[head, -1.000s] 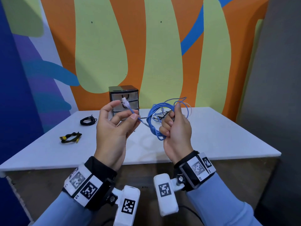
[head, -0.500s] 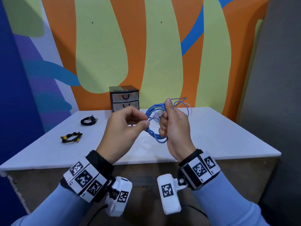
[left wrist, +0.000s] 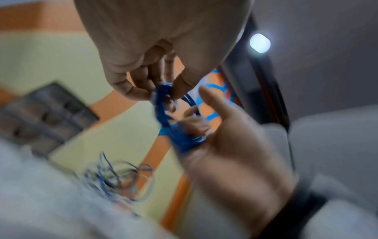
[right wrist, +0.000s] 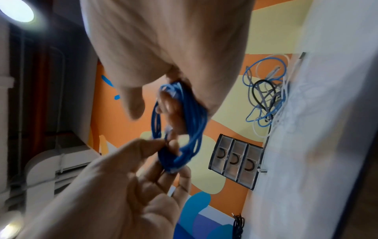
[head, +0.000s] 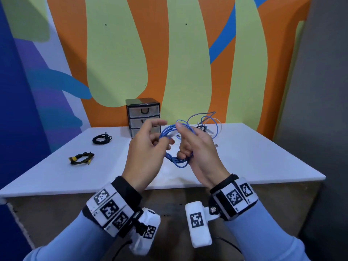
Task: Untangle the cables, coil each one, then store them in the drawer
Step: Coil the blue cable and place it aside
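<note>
Blue cable coil (head: 170, 132) in both hands; drawer unit (head: 143, 116) closed behind

You're facing a white counter (head: 244, 159) with a brown front panel (head: 56, 210) below its near edge. Behind it, the far wall's mural (head: 120, 59) runs orange, pale green and blue. A grey wall (head: 323, 110) stands at right, and round ceiling lights (right wrist: 17, 10) glow overhead.

No readable text, brands or numbers anywhere. My wristbands (head: 107, 208) and the wrist cameras (head: 197, 223) carry only black-and-white square marker codes, no letters.
</note>
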The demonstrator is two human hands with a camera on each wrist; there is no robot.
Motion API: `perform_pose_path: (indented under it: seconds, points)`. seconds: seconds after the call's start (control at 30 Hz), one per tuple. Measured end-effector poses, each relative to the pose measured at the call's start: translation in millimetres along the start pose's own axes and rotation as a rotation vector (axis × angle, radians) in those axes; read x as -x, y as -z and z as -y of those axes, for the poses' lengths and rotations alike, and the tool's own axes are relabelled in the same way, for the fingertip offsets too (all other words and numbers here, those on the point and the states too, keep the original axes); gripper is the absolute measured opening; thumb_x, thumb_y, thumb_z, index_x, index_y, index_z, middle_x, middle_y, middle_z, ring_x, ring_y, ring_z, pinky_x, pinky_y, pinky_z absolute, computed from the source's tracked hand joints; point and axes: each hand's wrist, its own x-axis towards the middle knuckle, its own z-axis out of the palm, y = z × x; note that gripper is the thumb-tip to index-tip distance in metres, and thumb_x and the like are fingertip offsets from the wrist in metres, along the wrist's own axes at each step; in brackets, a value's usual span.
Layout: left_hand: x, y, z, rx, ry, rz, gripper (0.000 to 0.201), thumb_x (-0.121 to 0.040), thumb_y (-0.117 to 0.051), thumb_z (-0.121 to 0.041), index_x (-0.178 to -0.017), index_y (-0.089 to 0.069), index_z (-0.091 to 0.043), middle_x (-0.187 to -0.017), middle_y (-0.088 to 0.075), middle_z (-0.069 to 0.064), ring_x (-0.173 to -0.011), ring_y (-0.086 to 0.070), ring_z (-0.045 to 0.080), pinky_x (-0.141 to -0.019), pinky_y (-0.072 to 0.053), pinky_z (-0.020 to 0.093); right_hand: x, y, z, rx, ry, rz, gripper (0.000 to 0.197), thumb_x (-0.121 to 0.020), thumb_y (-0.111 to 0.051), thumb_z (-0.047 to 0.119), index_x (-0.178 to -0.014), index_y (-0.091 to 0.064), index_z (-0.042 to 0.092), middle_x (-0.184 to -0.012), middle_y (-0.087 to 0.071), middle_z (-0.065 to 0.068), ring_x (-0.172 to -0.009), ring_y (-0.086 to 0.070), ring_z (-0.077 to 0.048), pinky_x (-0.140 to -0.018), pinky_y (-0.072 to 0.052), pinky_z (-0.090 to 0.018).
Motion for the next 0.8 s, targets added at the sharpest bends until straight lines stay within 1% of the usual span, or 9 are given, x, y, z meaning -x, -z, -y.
perform_pose_path:
  seconds: [0.03, 0.1, 0.17, 0.33, 0.47, 0.57, 0.63, 0.73, 0.8]
  points:
    - [-1, 1, -1, 0.120, 0.062, -0.007, 0.036, -0.096, -0.060, 0.004, -0.119, -0.066, -0.023, -0.084, -0.078, 0.002, -0.075, -0.068, 0.016, -0.080, -0.056, 0.041, -1, 3, -3, 0.011, 0.010, 0.016, 0.018, -0.097, -0.074, 0.015, -0.100, -0.057, 0.010, -0.060, -0.044, 0.004, -0.052, -0.037, -0.014, -0.057, -0.039, -0.029]
    - [-5, 4, -4, 0.346, 0.182, -0.013, 0.040, -0.094, -0.057, 0.011, -0.123, -0.068, -0.015, -0.088, -0.075, 0.011, -0.076, -0.065, 0.016, -0.081, -0.052, 0.041, -4, 9, -9, 0.084, 0.024, -0.007, 0.039, -0.088, -0.080, 0.001, -0.118, -0.059, 0.012, -0.070, -0.056, 0.001, -0.063, -0.055, -0.016, -0.071, -0.050, -0.035]
    - [-7, 8, -6, 0.486, 0.270, -0.007, 0.040, -0.096, -0.056, 0.011, -0.124, -0.070, -0.013, -0.092, -0.073, 0.011, -0.081, -0.063, 0.019, -0.083, -0.050, 0.039, -5, 12, -12, 0.142, 0.051, -0.067, 0.044, -0.085, -0.081, -0.002, -0.119, -0.062, 0.018, -0.076, -0.062, -0.001, -0.074, -0.062, -0.017, -0.084, -0.054, -0.042]
    - [-8, 12, -4, 0.440, 0.245, 0.051, 0.038, -0.099, -0.061, 0.006, -0.125, -0.072, -0.020, -0.093, -0.073, 0.011, -0.082, -0.064, 0.020, -0.084, -0.053, 0.040, -6, 10, -13, 0.105, 0.073, -0.070, 0.019, -0.096, -0.074, 0.009, -0.114, -0.065, 0.010, -0.091, -0.063, -0.003, -0.076, -0.062, -0.017, -0.076, -0.054, -0.029]
    - [-7, 13, 0, 0.382, 0.221, 0.033, 0.039, -0.099, -0.062, 0.006, -0.125, -0.071, -0.021, -0.093, -0.075, 0.012, -0.081, -0.068, 0.018, -0.079, -0.055, 0.036, -5, 6, -13, 0.119, 0.017, -0.043, 0.029, -0.095, -0.077, 0.016, -0.120, -0.063, 0.023, -0.091, -0.063, -0.001, -0.076, -0.061, -0.012, -0.078, -0.050, -0.034]
    - [-9, 15, 1, 0.352, 0.194, -0.020, 0.037, -0.099, -0.063, 0.006, -0.124, -0.071, -0.020, -0.098, -0.077, 0.017, -0.084, -0.074, 0.017, -0.072, -0.061, 0.029, -3, 10, -13, 0.076, -0.023, -0.007, 0.054, -0.082, -0.087, 0.022, -0.128, -0.059, 0.029, -0.104, -0.061, -0.004, -0.087, -0.063, -0.014, -0.081, -0.046, -0.038]
    - [-13, 19, 3, 0.370, 0.181, -0.080, 0.035, -0.100, -0.065, 0.005, -0.125, -0.070, -0.018, -0.102, -0.078, 0.018, -0.087, -0.077, 0.018, -0.074, -0.063, 0.031, -3, 17, -11, -0.004, -0.050, -0.004, 0.066, -0.075, -0.086, 0.021, -0.133, -0.058, 0.031, -0.108, -0.058, -0.004, -0.090, -0.064, -0.013, -0.081, -0.043, -0.038]
    - [-18, 25, 6, 0.399, 0.171, -0.159, 0.035, -0.100, -0.066, 0.005, -0.127, -0.068, -0.018, -0.103, -0.078, 0.019, -0.092, -0.080, 0.023, -0.082, -0.065, 0.039, -4, 27, -9, -0.133, -0.091, 0.006, 0.068, -0.073, -0.083, 0.008, -0.134, -0.061, 0.026, -0.107, -0.063, -0.005, -0.092, -0.065, -0.014, -0.078, -0.049, -0.033]
    - [-20, 27, 7, 0.407, 0.166, -0.197, 0.036, -0.100, -0.067, 0.005, -0.127, -0.068, -0.019, -0.105, -0.077, 0.021, -0.094, -0.080, 0.025, -0.084, -0.066, 0.041, -5, 30, -8, -0.064, -0.103, 0.030, 0.052, -0.078, -0.085, 0.004, -0.126, -0.068, 0.015, -0.099, -0.068, -0.005, -0.088, -0.064, -0.016, -0.077, -0.052, -0.029]
